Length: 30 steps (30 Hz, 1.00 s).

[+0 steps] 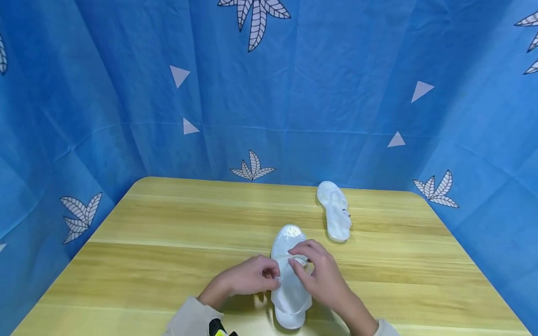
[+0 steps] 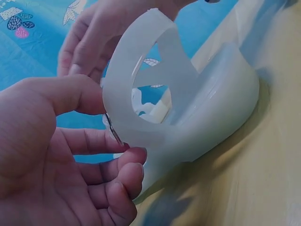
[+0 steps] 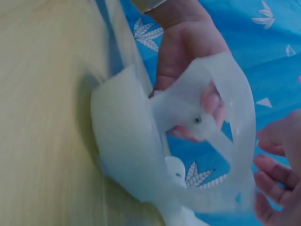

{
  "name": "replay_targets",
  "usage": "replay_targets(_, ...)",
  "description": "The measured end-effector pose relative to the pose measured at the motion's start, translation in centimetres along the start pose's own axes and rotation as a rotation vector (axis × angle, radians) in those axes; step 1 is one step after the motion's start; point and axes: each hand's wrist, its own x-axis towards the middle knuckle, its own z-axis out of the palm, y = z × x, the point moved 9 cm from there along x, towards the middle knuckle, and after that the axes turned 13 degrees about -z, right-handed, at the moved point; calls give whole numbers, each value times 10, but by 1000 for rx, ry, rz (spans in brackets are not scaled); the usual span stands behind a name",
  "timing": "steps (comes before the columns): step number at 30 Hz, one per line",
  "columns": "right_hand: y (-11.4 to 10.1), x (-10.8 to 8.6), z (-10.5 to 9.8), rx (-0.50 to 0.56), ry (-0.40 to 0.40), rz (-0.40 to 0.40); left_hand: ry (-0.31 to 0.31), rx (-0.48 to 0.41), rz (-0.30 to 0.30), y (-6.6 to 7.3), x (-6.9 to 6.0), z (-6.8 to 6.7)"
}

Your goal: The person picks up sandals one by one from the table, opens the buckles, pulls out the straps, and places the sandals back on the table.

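A white, slightly see-through sandal [image 1: 291, 238] lies lengthwise on the table, with both hands over its straps. My left hand [image 1: 252, 275] pinches the strap at its left side, close to a small metal buckle piece [image 2: 113, 129] in the left wrist view. Over the sandal's right side is my right hand [image 1: 321, 277], thumb and forefinger curved with a gap between their tips. In the right wrist view its fingers [image 3: 277, 165] lie beside the raised strap, nothing gripped. A round metal stud [image 3: 197, 120] shows on the strap near the left fingers.
A second white sandal [image 1: 336, 214] lies farther back to the right on the wooden table [image 1: 176, 219]. Blue cloth [image 1: 336, 93] with leaf and triangle prints hangs behind the table and along both sides.
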Motion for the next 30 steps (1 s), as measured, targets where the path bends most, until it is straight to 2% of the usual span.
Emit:
replay_targets(4,-12,2,10,16,-58,-110,29,37,8,2,-1,1)
replay_targets(7,-14,0,21,50,-135,-132,21,23,12,3,-1,1)
replay_targets(14,-2,-10,36,89,-269,-15,-85,-183,-28,-10,-1,1)
replay_targets(18,5,-15,43,140,-329,40,-96,-198,-52,-17,-3,0)
replay_targets(23,10,-21,50,209,-398,65,-167,-205,-81,-21,-6,9)
replay_targets(26,13,-25,52,290,-429,91,-204,-223,-63,-20,-6,12)
replay_targets(30,17,-29,52,390,-442,124,-196,-250,-50,-19,-5,12)
